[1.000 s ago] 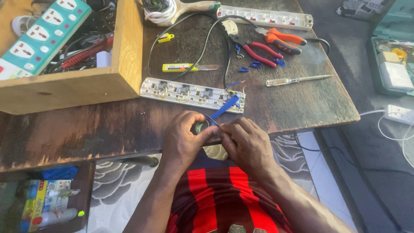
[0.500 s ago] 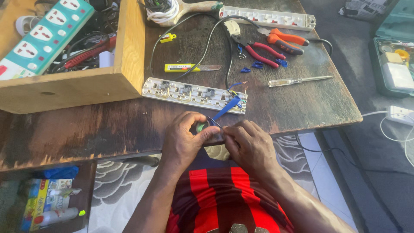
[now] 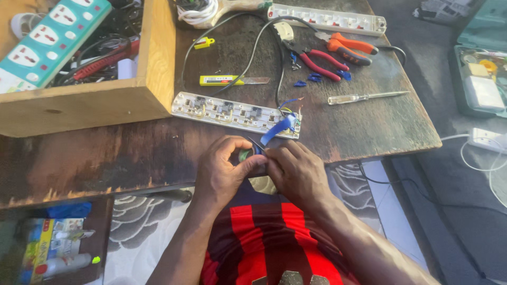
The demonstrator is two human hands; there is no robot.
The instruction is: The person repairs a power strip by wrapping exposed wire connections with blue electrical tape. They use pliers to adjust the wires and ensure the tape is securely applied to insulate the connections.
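Pliers (image 3: pixel 317 57), screwdriver (image 3: pixel 364 97) lie beyond opened power strip (image 3: pixel 235 113).

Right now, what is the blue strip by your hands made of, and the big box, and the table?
The blue strip looks like plastic insulating tape: thin, glossy, bending freely. The box seems to be bare, unpainted wood, pale with visible grain. The table looks like dark stained wood, worn and scuffed, paler where its edge has chipped. Both hands, left hand and right hand, pinch something small that I can't identify.

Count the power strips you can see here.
3. An opened strip lies just beyond the hands; a white strip lies at the table's far edge; a teal strip sits in the wooden box. More may be hidden there.
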